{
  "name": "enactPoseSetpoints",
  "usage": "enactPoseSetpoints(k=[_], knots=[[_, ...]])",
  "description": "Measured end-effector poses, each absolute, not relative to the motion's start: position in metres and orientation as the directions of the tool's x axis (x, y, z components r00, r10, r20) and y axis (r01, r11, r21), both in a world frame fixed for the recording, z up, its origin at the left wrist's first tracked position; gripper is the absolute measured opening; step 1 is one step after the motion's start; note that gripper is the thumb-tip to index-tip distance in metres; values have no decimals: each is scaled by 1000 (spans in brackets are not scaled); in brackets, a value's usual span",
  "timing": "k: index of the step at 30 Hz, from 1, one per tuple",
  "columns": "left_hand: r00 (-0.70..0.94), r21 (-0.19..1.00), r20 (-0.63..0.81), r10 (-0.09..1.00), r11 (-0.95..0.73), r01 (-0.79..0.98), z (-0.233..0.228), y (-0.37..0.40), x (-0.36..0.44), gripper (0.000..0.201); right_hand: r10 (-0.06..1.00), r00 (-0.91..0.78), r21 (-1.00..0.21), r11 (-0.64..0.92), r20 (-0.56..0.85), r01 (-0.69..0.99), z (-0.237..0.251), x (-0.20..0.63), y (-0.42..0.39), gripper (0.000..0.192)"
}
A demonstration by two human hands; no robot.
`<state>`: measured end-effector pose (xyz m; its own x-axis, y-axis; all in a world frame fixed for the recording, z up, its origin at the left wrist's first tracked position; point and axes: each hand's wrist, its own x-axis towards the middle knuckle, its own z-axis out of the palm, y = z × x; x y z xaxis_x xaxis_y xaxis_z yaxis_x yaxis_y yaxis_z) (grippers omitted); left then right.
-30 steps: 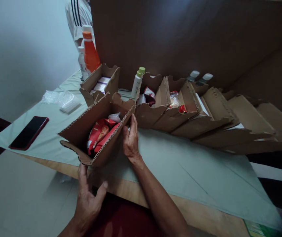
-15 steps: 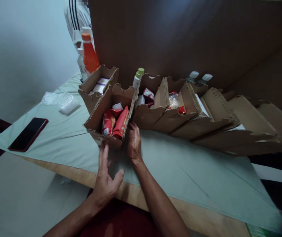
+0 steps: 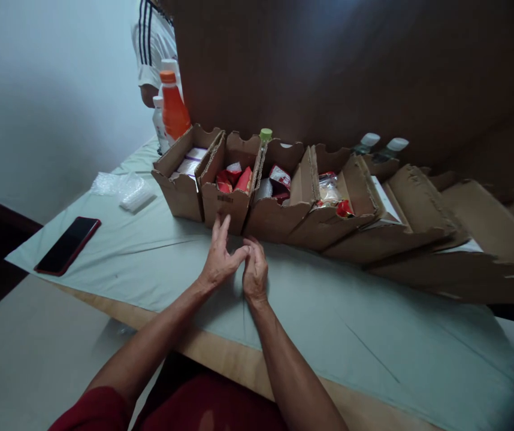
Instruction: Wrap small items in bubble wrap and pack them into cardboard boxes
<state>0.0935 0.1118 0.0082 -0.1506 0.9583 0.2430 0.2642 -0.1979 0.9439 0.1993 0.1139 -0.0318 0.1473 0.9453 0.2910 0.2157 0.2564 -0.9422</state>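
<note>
A small cardboard box [image 3: 226, 205] holding red snack packets [image 3: 234, 179] stands in a row of like boxes on the pale green cloth [image 3: 149, 251]. My left hand [image 3: 219, 258] hovers just in front of it, fingers spread, holding nothing. Beside it my right hand [image 3: 255, 272] rests with fingers loosely curled and empty, its fingertips touching the left thumb. Neither hand touches the box.
A box of white packs [image 3: 184, 179] stands left of it, more cardboard boxes [image 3: 329, 209] to the right. Orange bottle [image 3: 174, 108] and a person in a striped shirt [image 3: 151, 42] behind. Red phone [image 3: 68, 245] and plastic bags [image 3: 126, 188] lie left. A tall cardboard wall [image 3: 351, 72] rises behind.
The box with red packets went from tilted near the table edge to standing upright in the row. Both hands let go of it and drew back together.
</note>
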Motion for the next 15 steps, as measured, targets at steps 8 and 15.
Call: enactPoseSetpoints(k=[8, 15], knots=[[-565, 846, 482, 669, -190, 497, 53, 146, -43, 80, 958, 104, -944, 238, 267, 229, -29, 197, 115, 34], [-441, 974, 164, 882, -74, 214, 90, 214, -91, 42, 956, 14, -929, 279, 292, 244, -16, 196, 115, 28]])
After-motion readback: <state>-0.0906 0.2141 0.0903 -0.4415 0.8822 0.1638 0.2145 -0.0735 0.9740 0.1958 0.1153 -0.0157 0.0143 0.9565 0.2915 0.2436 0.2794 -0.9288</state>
